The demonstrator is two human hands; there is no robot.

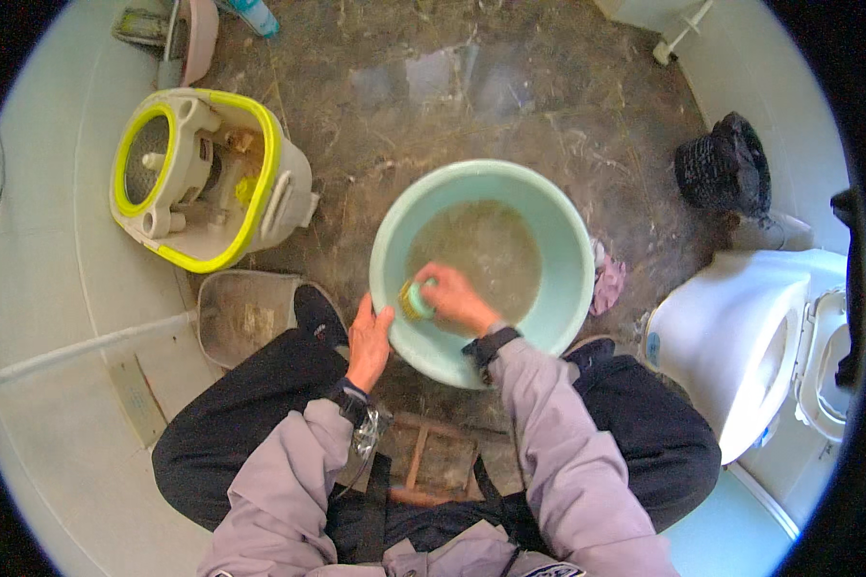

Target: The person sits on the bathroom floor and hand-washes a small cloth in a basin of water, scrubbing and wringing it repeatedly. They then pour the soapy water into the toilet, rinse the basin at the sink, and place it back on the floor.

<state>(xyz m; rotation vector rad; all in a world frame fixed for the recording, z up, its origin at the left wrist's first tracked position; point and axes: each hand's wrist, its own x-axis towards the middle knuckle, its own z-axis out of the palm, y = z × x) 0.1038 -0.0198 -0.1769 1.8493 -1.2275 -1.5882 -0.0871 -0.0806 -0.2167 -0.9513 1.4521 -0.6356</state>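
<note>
A large mint-green plastic basin [482, 169] holding cloudy water stands on the floor between the person's legs. My right hand [456, 294] reaches inside it, its fingers closed on a small scrubbing brush [417, 300] with a green back and yellowish bristles. The brush is against the inner wall at the basin's left side. At the outer left rim, my left hand [370, 339] grips the basin's edge with its thumb over the top. Beyond the basin's right side lies a crumpled pink cloth [609, 285].
A mop bucket [256, 238] with a yellow-green rim stands at the left, above a clear plastic bin [245, 317]. On the right are a white toilet [729, 339] and a black waste basket with a bag [722, 166]. A pink basin [200, 43] sits at the upper left.
</note>
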